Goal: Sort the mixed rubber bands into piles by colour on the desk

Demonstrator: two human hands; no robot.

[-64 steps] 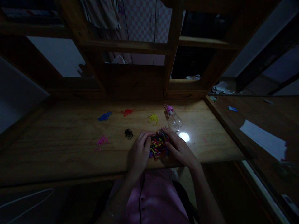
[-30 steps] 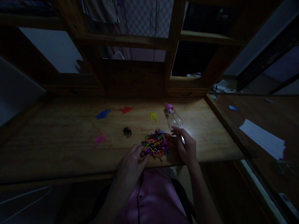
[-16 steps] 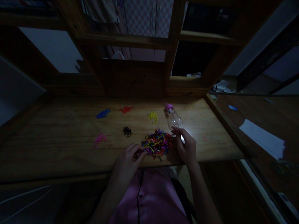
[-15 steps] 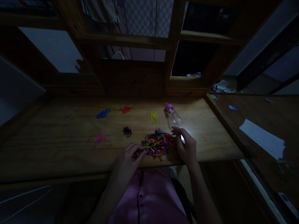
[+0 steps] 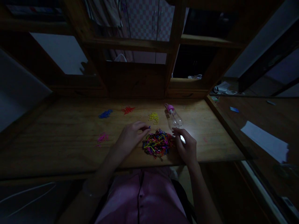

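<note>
My left hand [image 5: 132, 137] is over the wooden desk, just left of a mixed heap of colourful small rubber bands [image 5: 157, 143]. Its thumb and forefinger pinch a small blue rubber band [image 5: 149, 127]. At the heap's right edge lies my right hand [image 5: 187, 144], fingers loosely bent and a gap showing between thumb and forefinger. Sorted by colour, small piles lie around: blue bands [image 5: 105, 114], red bands [image 5: 128, 110], yellow bands [image 5: 153, 117] and pink bands [image 5: 102, 138]. The black pile is hidden behind my left hand.
A clear bottle with a pink cap [image 5: 175, 116] lies behind my right hand. Wooden shelving [image 5: 135, 79] rises at the desk's back. On the lower surface to the right are white paper [image 5: 265, 140] and a small blue card [image 5: 234, 109].
My left hand has lifted off the heap's left edge and moved forward with a blue rubber band, now covering the black pile. My right hand has stayed in place.
</note>
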